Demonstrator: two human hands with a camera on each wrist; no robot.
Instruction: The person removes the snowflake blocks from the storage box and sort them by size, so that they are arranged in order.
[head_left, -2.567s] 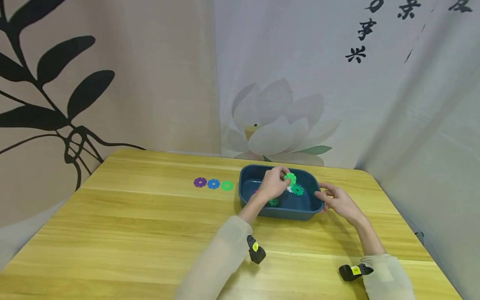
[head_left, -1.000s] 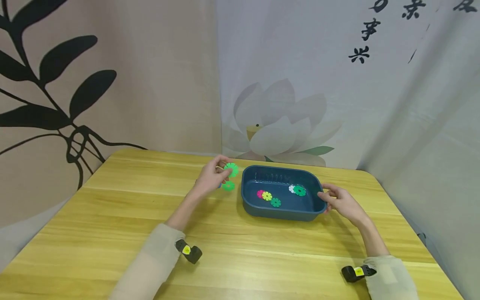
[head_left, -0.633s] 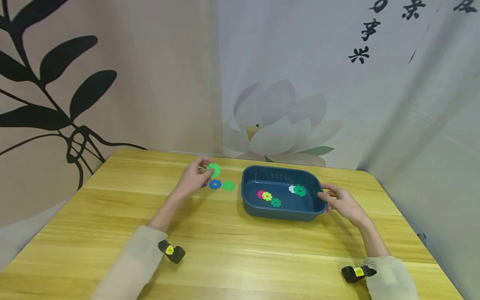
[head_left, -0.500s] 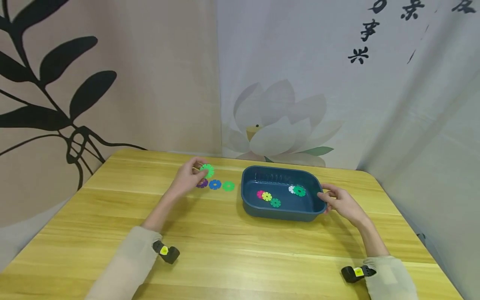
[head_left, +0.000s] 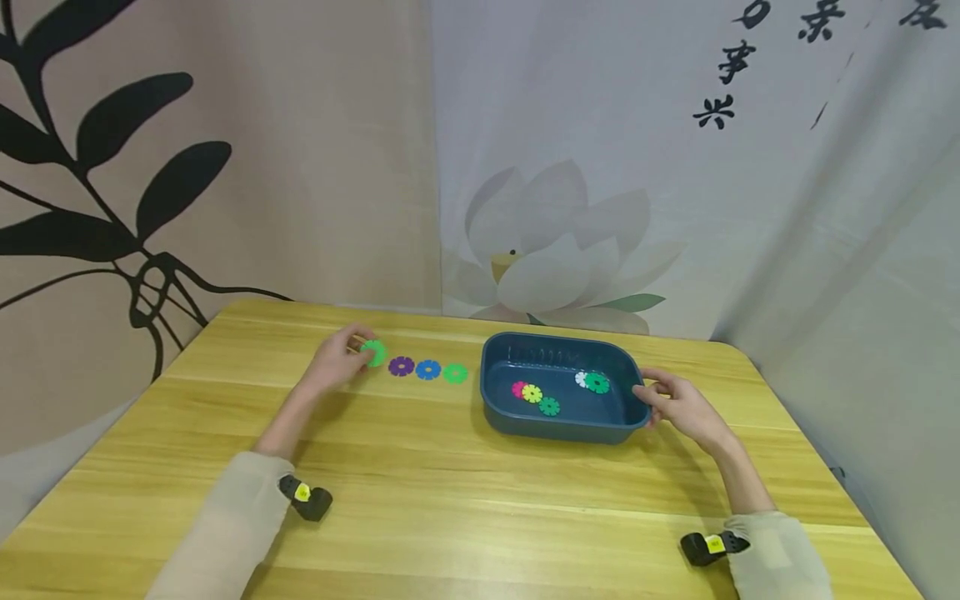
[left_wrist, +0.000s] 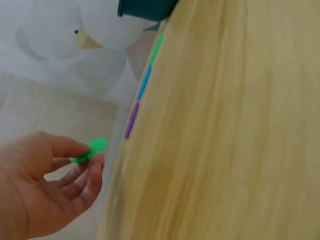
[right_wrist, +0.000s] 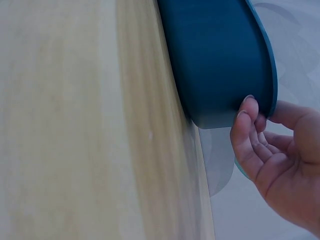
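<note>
Between thumb and fingers my left hand (head_left: 336, 360) pinches a light green snowflake disc (head_left: 374, 352). In the left wrist view the same disc (left_wrist: 96, 146) is tilted and held apart from the table. Just right of it, a purple disc (head_left: 401, 367), a blue disc (head_left: 428, 370) and another light green disc (head_left: 455, 373) lie in a row. My right hand (head_left: 678, 404) grips the right end of a dark blue plastic basin (head_left: 570, 428), thumb at the rim and fingers against the outer wall, as the right wrist view shows.
Inside the basin lie a pink disc (head_left: 518, 389), a yellow disc (head_left: 532, 393), a white disc (head_left: 581, 379) and two dark green discs (head_left: 550, 407). The wooden table (head_left: 465, 517) ends at a printed curtain (head_left: 322, 167) behind.
My left hand lifted the light green disc out of the basin and carried it left, past the row to beyond the purple disc. My right hand has stayed on the basin.
</note>
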